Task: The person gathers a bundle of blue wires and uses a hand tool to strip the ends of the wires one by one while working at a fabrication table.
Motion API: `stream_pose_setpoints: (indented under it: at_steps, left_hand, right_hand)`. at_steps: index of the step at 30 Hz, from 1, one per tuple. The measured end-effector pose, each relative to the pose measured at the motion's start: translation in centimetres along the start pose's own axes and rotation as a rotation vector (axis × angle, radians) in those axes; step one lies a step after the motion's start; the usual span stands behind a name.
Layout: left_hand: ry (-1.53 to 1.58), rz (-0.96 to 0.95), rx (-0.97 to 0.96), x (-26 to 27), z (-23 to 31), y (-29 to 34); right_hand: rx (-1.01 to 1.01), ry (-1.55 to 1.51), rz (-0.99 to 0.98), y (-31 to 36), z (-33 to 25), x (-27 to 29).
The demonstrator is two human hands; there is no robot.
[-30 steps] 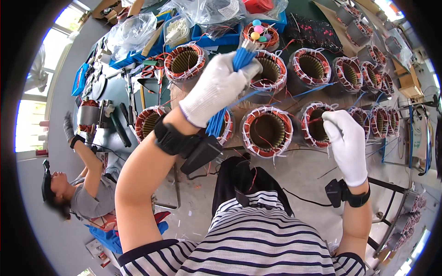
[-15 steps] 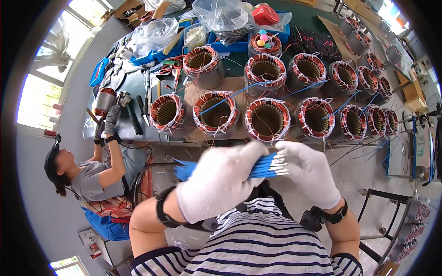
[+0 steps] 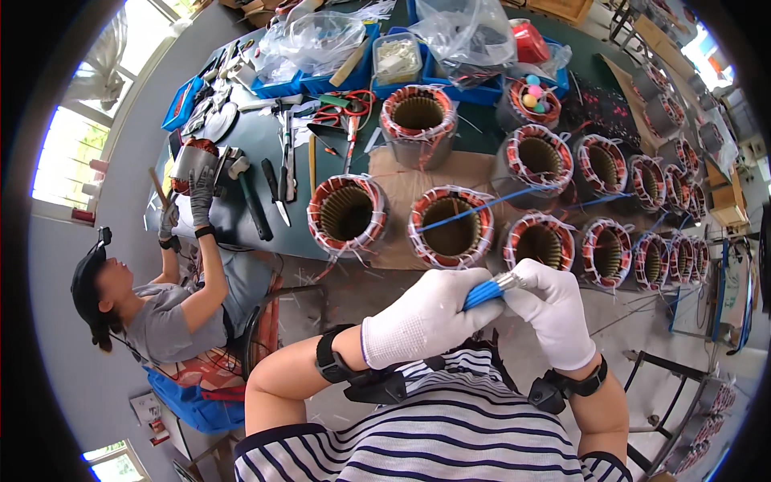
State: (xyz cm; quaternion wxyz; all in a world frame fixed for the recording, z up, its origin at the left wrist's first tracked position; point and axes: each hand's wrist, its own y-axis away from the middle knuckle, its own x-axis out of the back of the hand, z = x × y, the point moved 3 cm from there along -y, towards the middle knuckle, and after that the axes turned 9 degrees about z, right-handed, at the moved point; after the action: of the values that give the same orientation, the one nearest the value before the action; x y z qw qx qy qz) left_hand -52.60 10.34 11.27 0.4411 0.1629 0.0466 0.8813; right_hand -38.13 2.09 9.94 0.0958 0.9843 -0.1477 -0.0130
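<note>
A bundle of blue wires (image 3: 483, 294) with silvery ends is gripped in my left hand (image 3: 426, 317), which wears a white knit glove. My right hand (image 3: 556, 315), gloved the same way, closes its thumb and fingers at the bundle's silvery tips. Most of the bundle's length is hidden by my left hand. Both hands are in front of my striped shirt, just short of the table's near edge. Beyond them stand motor stators (image 3: 451, 227) with orange windings laced in white cord. One blue wire (image 3: 474, 210) lies slantwise across the stator tops.
To the left, a person in grey gloves (image 3: 201, 197) handles another stator (image 3: 195, 165) beside a hammer (image 3: 250, 197). Scissors (image 3: 351, 132), a knife (image 3: 275, 191) and blue bins (image 3: 474, 88) occupy the table (image 3: 273, 153). A dark metal rack (image 3: 671, 377) stands at the right.
The view has shifted left, so the table's things appear farther right. My hands have turned the blue bundle; its fanned-out tail no longer shows, and my right fingers have closed on the silvery tips.
</note>
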Motion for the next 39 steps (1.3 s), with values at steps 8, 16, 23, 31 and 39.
stream_pose_setpoints:
  at_steps: [8,16,23,31,39]
  left_hand:
    - [0.038,0.076,0.102,9.0,-2.7,-0.6]
    - [0.204,0.306,0.280,16.4,-4.3,0.5]
    - [0.203,0.389,0.310,21.1,-5.5,-0.3]
    - [0.243,0.335,0.364,21.3,-5.3,-3.6]
    - [0.257,0.317,0.349,21.4,-5.9,-4.5]
  right_hand:
    - [-0.101,0.028,-0.043,-6.2,-1.4,-6.9]
    - [0.671,0.671,-0.010,-13.9,-2.3,-12.3]
    - [0.477,1.311,-0.201,-17.9,2.8,-10.5]
    - [0.671,1.340,-0.340,-20.1,5.6,-9.3]
    - [0.718,1.136,0.081,-19.6,2.3,-7.4]
